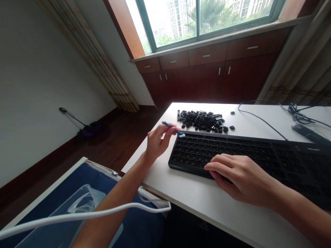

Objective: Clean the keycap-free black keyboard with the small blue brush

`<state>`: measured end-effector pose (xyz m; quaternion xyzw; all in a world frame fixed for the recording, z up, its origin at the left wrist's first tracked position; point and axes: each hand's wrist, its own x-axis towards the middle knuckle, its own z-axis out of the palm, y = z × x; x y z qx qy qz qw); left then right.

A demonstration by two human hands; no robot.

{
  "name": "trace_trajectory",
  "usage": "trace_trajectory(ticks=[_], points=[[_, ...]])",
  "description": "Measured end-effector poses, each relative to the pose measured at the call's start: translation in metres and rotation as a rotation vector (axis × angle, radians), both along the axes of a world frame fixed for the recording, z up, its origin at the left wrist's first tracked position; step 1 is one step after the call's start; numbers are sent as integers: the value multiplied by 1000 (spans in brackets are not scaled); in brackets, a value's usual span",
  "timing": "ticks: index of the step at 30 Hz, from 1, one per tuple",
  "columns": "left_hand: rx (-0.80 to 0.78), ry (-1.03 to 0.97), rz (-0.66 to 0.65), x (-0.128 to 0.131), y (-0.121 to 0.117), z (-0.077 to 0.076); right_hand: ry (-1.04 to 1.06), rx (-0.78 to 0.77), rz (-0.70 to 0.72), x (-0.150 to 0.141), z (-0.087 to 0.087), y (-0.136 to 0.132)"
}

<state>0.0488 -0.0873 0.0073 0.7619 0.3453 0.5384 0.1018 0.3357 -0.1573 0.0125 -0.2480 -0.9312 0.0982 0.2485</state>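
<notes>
A black keyboard (pixel 199 168) lies on the white table, its key slots bare of caps. My left hand (pixel 159 139) is closed on a small blue brush (pixel 165 123) with a white tip. That tip is at the keyboard's far left corner. Over the front edge of the keyboard rests my right hand (pixel 232 174), its fingers curled against the frame; the thumb is partly hidden beneath. Behind the keyboard sits a heap of loose black keycaps (pixel 200 120).
Black cables (pixel 301 113) and a dark flat object (pixel 307 132) lie at the table's right. A blue fabric bin (pixel 74 175) with a clear plastic lid or bag and a white rail (pixel 85 216) stand at the near left. A broom or duster (pixel 90 129) is on the floor.
</notes>
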Motion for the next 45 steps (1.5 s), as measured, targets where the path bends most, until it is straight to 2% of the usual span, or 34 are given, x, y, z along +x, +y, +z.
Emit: trace_trajectory(ticks=[2, 4, 8, 12, 14, 18, 20, 22, 27, 29, 32, 35, 38, 41, 45], points=[[-31, -14, -56, 2, 0, 0, -6, -7, 0, 0, 0, 0], [-25, 75, -64, 3, 0, 1, -11, -13, 1, 0, 1, 0], [44, 255, 64, 1, 2, 4, 10, 9, -2, -1, 1, 0], [120, 316, 188, -2, 3, 5, 7, 9, -2, 0, 1, 0], [111, 282, 168, -2, 2, 4, -8, -10, -2, 0, 1, 0], [22, 143, -42, 2, -2, 2, -7, -18, -2, 0, 0, 0], [-4, 160, -113, 4, -2, 1, -4, -17, -3, 0, -1, 0], [5, 226, -89, 4, -1, 2, -9, -24, -4, -1, -1, 1], [133, 281, 137, -2, 2, 5, -16, -35, -2, 0, -1, 1], [110, 216, 102, -3, 2, 3, -14, -32, -1, 0, -1, 1], [3, 77, -69, 0, 0, 0, -16, -33, -2, 0, 0, 1], [-49, 95, -163, 4, -1, 0, -18, -35, -2, 0, -1, 0], [63, 210, -25, 3, 1, 2, -13, -29, -7, 1, -1, 0], [155, 206, 112, 0, 3, 4, -12, -36, -8, 1, -1, 0], [72, 144, 16, -1, 2, 4, -15, -35, -1, 0, -1, 1]])
